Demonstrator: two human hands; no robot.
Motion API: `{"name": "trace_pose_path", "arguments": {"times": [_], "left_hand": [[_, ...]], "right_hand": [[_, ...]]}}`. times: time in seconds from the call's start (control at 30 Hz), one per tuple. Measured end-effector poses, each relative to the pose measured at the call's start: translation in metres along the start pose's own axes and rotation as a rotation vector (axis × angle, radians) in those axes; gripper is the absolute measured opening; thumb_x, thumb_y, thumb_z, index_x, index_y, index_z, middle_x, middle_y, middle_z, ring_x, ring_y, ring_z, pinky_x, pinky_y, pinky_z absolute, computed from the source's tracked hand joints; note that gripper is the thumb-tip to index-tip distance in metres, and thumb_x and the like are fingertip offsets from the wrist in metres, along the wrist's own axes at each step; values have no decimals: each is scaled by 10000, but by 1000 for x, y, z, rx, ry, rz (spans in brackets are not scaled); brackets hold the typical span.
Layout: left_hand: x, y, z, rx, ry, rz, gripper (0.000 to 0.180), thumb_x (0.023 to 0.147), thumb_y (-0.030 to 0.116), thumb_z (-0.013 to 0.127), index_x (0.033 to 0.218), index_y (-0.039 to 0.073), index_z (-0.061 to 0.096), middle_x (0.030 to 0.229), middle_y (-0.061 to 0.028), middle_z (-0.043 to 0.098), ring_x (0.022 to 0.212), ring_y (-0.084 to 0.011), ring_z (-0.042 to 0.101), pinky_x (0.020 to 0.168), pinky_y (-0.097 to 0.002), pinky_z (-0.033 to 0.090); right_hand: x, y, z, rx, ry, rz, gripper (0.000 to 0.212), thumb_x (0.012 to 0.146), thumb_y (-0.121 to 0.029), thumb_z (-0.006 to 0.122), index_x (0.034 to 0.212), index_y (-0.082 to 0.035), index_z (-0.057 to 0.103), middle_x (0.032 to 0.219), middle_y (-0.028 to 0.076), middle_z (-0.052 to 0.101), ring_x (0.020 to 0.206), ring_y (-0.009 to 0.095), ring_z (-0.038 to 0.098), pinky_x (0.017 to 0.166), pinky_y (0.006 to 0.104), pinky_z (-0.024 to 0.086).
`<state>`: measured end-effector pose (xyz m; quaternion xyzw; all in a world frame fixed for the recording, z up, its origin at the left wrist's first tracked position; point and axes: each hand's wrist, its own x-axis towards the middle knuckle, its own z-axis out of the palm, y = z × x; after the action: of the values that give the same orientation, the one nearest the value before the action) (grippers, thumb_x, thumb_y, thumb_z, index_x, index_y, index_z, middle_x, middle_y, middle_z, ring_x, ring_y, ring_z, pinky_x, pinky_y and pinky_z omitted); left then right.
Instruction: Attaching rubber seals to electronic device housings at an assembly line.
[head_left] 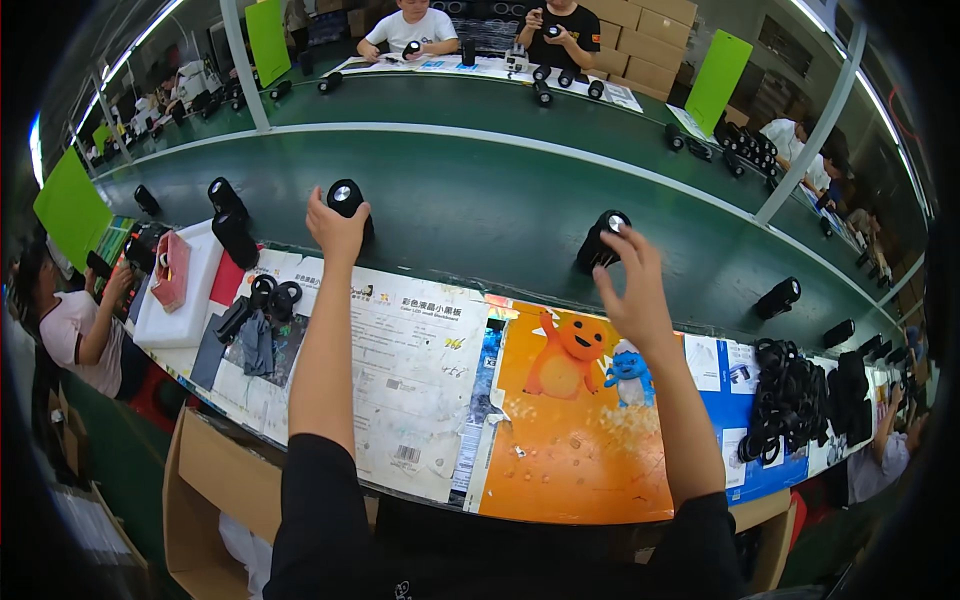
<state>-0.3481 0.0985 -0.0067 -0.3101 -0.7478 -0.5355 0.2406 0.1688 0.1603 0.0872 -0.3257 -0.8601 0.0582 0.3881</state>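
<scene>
Two black cylinders before a person's bare hands, over a green worktop [480,200]. At left, the left grip [338,232] is closed around the near side of a cylinder [344,196] — fingers along its left, thumb on its right — with its silver-disc end facing up toward the viewer and its long axis roughly upright, its top leaning left; whether it is lifted cannot be told. Further right, a second cylinder [595,250] has its silver end up, its long axis leaning right at the top. It lies just beyond and left of the right grip [632,280], whose fingers are spread and curved beside it; whether they hold it cannot be told.
</scene>
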Motion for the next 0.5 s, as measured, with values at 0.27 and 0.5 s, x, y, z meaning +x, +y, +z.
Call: {"name": "trace_pose_path", "arguments": {"times": [0.27, 0.5], "left_hand": [[-47, 79, -13, -380, -326, -139, 851, 744, 278, 1040, 1440, 9, 632, 1259, -173, 758, 1135, -289, 735, 1004, -401, 588], [-179, 221, -76, -947, -721, -658, 721, 833, 307, 1033, 1307, -11, 593, 1152, -73, 701, 1005, -136, 667, 886, -280, 561]], "right_hand": [[-80, -47, -17, 212, -176, 94, 503, 993, -74, 761, 1485, -96, 659, 1574, 171, 561, 1431, 399, 542, 1200, 484, 468], [-107, -92, 27, 164, -115, 40, 869, 959, -130, 846, 1722, -127, 429, 1657, 251, 416, 1467, 454, 492, 1186, 504, 488]]}}
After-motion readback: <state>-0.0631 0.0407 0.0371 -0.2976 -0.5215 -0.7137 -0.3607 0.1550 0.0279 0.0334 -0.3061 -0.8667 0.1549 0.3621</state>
